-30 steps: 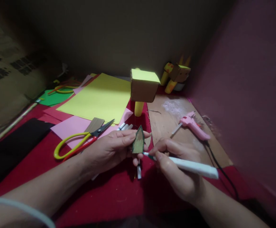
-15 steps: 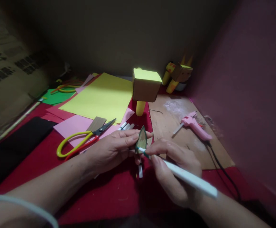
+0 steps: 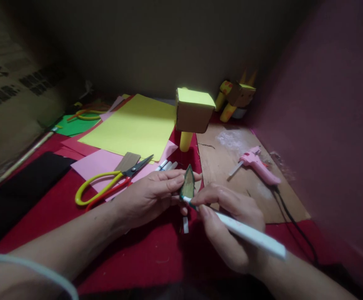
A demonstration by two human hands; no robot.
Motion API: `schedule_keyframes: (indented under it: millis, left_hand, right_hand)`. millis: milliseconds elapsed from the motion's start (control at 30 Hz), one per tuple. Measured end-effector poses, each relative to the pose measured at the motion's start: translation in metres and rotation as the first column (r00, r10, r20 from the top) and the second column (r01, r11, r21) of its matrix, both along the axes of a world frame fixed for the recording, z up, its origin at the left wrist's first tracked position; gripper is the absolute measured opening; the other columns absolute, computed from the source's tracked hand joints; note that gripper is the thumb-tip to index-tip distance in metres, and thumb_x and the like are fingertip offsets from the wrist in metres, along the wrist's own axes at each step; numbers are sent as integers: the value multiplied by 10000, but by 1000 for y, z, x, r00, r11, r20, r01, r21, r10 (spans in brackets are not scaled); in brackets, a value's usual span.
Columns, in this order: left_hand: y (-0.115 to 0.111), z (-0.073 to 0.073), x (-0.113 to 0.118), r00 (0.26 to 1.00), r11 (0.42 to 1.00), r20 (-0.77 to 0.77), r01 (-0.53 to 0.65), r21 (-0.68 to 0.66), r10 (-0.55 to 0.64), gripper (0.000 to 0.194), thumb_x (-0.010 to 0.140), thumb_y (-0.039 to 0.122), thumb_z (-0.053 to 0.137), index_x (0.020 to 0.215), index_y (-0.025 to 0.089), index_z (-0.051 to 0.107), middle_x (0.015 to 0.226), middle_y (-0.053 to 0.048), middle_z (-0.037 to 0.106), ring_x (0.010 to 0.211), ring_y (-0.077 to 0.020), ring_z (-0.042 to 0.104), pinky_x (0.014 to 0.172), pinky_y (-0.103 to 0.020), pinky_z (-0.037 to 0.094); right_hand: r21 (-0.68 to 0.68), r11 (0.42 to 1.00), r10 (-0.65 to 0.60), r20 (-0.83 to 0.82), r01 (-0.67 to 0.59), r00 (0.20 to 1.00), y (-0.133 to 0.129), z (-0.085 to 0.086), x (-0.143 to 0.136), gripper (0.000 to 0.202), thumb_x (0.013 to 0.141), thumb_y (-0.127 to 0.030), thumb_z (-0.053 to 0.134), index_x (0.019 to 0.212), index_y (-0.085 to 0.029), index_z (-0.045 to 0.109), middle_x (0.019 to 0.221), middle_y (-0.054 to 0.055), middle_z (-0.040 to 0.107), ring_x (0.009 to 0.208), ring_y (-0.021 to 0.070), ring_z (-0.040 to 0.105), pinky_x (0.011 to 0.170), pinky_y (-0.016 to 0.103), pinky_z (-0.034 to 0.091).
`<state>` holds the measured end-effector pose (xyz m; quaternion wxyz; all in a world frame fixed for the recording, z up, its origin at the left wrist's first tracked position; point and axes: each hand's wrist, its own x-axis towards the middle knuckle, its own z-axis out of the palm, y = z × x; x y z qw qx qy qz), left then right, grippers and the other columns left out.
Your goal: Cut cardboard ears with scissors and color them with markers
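Note:
Between the thumb and fingers of my left hand (image 3: 161, 191) is a small pointed cardboard piece (image 3: 188, 183) with dark green edges. My right hand (image 3: 231, 221) is closed round a white marker (image 3: 250, 233), whose green tip end meets the lower edge of the piece. Just beyond my left hand lie a few capped markers (image 3: 167, 166). Scissors (image 3: 115, 181) with yellow and red handles rest left of that hand, on pink paper (image 3: 95, 162). A small white strip (image 3: 185, 225) shows below my left fingertips.
A cardboard box on a yellow tube (image 3: 194, 110) stands ahead. Yellow paper (image 3: 134, 125) lies left of it. On a cardboard sheet (image 3: 215, 154) at right sits a pink glue gun (image 3: 259, 164) with a black cord. A cardboard animal figure (image 3: 239, 96) stands at back right.
The marker tip has moved slightly down, from the face of the cardboard piece to its bottom edge. Both hands keep their hold, and the view has shifted a little.

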<state>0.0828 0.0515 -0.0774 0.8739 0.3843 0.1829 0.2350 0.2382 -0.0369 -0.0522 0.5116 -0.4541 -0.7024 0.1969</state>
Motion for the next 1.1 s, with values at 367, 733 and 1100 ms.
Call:
schedule_keyframes:
  millis: [367, 733, 1100]
  left_hand:
    - [-1, 2, -2, 1000, 1000, -19, 3, -1, -3, 275, 894, 223, 534, 1116, 147, 677, 769, -68, 656, 639, -138, 604, 610, -261, 501]
    - [-1, 1, -1, 1000, 999, -30, -5, -35, 4, 270, 852, 213, 603, 1097, 142, 691, 795, -66, 663, 667, -140, 616, 595, -248, 530]
    - [-1, 0, 0, 1000, 999, -24, -9, -31, 8, 268, 863, 202, 585, 1102, 134, 685, 814, -66, 666, 674, -135, 610, 602, -245, 524]
  right_hand:
    - [39, 999, 4, -67, -2, 998, -1, 6, 0, 165, 774, -64, 508, 824, -137, 647, 669, 29, 639, 602, 130, 603, 576, 255, 502]
    - [108, 994, -15, -89, 24, 996, 2, 4, 1, 156, 786, -35, 522, 867, -98, 639, 708, 40, 662, 638, 102, 610, 627, 218, 506]
    - [102, 995, -17, -61, 23, 998, 2, 5, 0, 159, 783, -30, 522, 857, -114, 636, 716, 45, 666, 653, 118, 624, 635, 235, 514]
